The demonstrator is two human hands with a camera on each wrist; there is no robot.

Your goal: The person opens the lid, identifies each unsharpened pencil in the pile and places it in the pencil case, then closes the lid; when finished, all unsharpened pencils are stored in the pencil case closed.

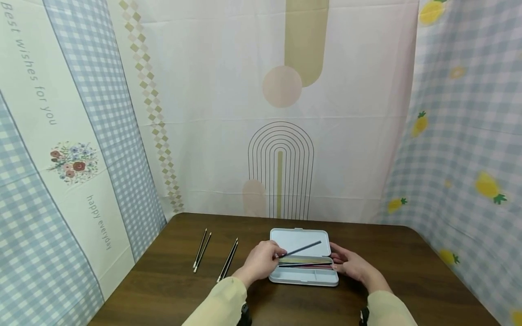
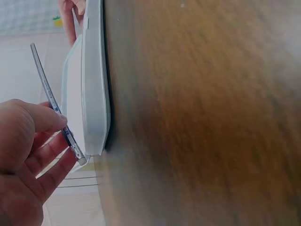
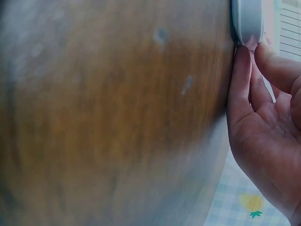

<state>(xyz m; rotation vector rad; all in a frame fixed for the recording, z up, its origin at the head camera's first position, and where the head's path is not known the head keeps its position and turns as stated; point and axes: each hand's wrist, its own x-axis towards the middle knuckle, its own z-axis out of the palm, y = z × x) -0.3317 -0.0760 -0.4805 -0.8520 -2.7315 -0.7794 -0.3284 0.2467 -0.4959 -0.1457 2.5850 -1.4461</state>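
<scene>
My left hand (image 1: 261, 260) pinches a dark, slim pencil (image 1: 303, 248) near one end, between thumb and fingers. The pencil slants over the open white pencil case (image 1: 285, 275); its printed barrel (image 2: 48, 89) shows in the left wrist view. Several pencils (image 1: 306, 264) of different colours lie lengthwise in the case's middle part. At the case's right end, my right hand (image 1: 354, 265) holds the edge, thumb on top and fingers along the side. The right wrist view shows that thumb and fingers around the case end (image 3: 249, 23).
Left of the case, two dark pencils (image 1: 200, 254) lie close together on the brown wooden table (image 1: 163, 290). More dark pencils (image 1: 229, 259) lie nearer my left hand, partly behind the sleeve. Patterned cloths (image 1: 212, 113) hang behind the table and at both sides.
</scene>
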